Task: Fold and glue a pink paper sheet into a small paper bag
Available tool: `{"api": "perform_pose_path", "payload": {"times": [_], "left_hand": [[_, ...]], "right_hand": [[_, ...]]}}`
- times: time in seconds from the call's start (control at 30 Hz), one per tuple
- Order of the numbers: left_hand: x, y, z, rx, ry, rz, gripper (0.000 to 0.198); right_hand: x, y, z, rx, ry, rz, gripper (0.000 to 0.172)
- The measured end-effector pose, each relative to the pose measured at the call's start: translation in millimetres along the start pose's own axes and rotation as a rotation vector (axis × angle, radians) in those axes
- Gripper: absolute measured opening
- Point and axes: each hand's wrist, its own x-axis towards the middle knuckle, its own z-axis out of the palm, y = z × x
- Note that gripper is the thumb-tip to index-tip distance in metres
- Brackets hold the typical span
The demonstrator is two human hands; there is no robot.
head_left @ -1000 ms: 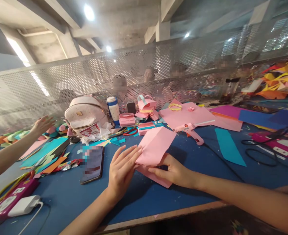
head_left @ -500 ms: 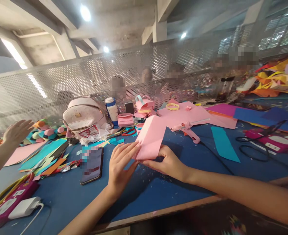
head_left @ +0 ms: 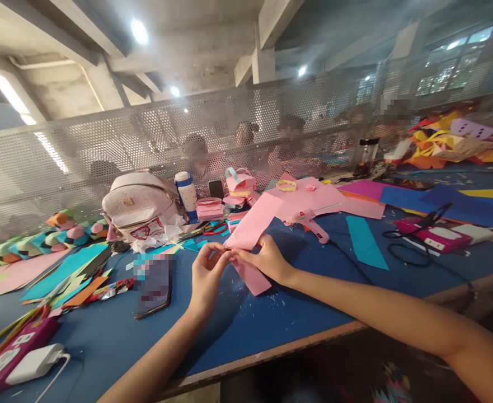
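Note:
A folded sheet of pink paper (head_left: 254,224) is lifted off the blue table (head_left: 271,319) between my two hands. My left hand (head_left: 206,274) pinches its lower left corner with thumb and fingers closed. My right hand (head_left: 267,257) grips the fold from the right, fingers curled round it. A shorter pink flap hangs below my right hand. The two hands nearly touch at the paper's corner.
A smartphone (head_left: 153,285) lies left of my hands. Behind are a pale backpack (head_left: 137,201), a bottle (head_left: 186,193), pink paper bags (head_left: 238,184), a pink glue gun (head_left: 311,221) and a teal strip (head_left: 366,243). Power strips (head_left: 6,364) (head_left: 433,235) lie at both sides. People sit behind a mesh screen.
My hands drew together and raised the pink paper, folding it narrower. The other person's hand at the far left has left the view. The camera swung slightly right.

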Motion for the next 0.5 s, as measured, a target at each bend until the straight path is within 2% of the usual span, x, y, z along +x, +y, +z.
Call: {"api": "perform_pose_path", "payload": {"times": [0.17, 0.27, 0.4, 0.5], "left_hand": [[-3, -1, -0.2, 0.087, 0.028, 0.156, 0.028], [-6, 1, -0.2, 0.140, 0.035, 0.210, 0.035], [-12, 2, -0.7, 0.183, -0.029, 0.171, 0.042], [-14, 2, -0.1, 0.161, -0.105, 0.157, 0.054]], "right_hand": [[-9, 2, 8, 0.176, 0.075, 0.202, 0.040], [-16, 0, 8, 0.182, 0.022, 0.321, 0.042], [-25, -6, 3, 0.108, -0.014, 0.267, 0.042], [-28, -8, -4, 0.034, -0.031, 0.220, 0.042]]}}
